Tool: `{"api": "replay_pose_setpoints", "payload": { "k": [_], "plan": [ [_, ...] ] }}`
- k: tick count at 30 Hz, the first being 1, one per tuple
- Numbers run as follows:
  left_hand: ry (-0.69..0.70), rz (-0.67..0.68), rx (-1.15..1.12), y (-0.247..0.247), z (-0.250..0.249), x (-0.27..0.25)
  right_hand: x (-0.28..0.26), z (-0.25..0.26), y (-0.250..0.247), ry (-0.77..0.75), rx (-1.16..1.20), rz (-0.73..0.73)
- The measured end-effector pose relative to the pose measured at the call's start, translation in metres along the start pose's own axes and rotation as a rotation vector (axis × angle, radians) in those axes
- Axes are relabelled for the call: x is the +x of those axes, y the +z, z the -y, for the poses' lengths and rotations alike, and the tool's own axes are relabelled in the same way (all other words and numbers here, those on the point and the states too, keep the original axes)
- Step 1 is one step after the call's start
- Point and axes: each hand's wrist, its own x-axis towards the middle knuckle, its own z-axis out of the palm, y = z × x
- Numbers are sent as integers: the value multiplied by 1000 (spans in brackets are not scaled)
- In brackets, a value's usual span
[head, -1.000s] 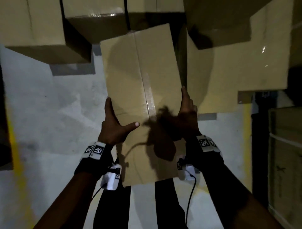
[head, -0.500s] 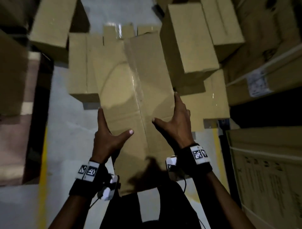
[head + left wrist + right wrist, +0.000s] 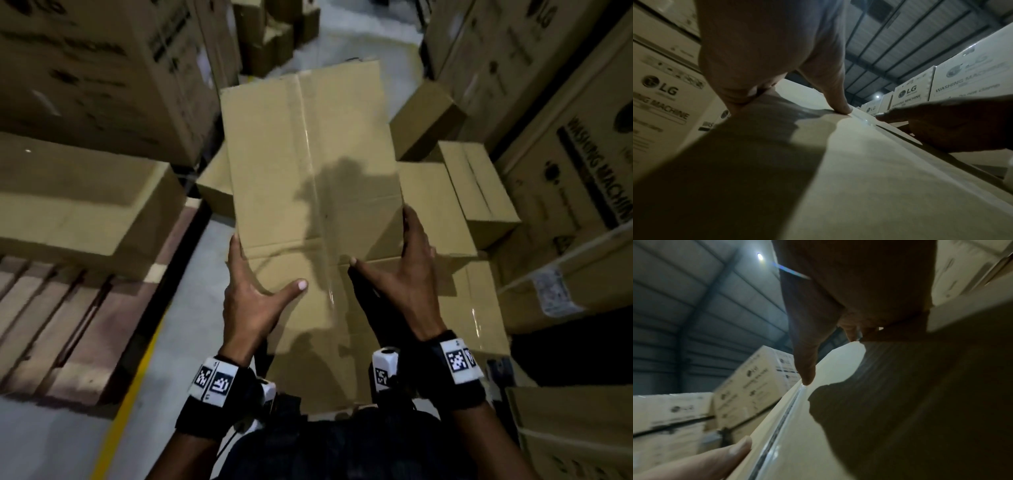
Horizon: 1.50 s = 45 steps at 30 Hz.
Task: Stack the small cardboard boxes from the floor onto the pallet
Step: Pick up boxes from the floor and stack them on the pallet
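Plain brown taped cardboard box (image 3: 310,192) is gripped by its side edges, left hand (image 3: 251,301) and right hand (image 3: 404,284) (thumbs pressed on top), held above the grey floor (image 3: 164,370) beside the wooden pallet (image 3: 68,329).

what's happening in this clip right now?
A person carries one plain brown taped cardboard box in both hands: the left hand grips its left edge, the right hand its right edge, both thumbs on top. It is held in the air above more small brown boxes on the floor. A wooden pallet with a box on it lies to the left. Large printed washing-machine cartons line both sides.
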Motion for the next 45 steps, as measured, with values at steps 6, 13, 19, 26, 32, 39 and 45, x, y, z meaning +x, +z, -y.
{"api": "replay_pose_setpoints", "payload": {
  "k": [6,13,19,26,32,39,45],
  "plan": [
    [28,-64,-102,-24,-21,-47,-6,11,-14,-180,51,115],
    [38,-273,-102,-18,-43,-118,-13,13,-41,-366,129,250],
    [21,-568,-80,-27,-45,-187,-45,32,-45,-495,130,361],
    [-53,-933,-47,-64,-38,-259,-90,59,-10,-626,215,628],
    [-142,-1124,-46,-93,-17,-297,-126,91,23,-768,220,782],
    [-231,-1225,-12,-166,19,-323,-183,140,97,-823,241,918],
    [-233,-1309,-23,-264,48,-350,-254,205,174,-853,236,1029]
  ]
}}
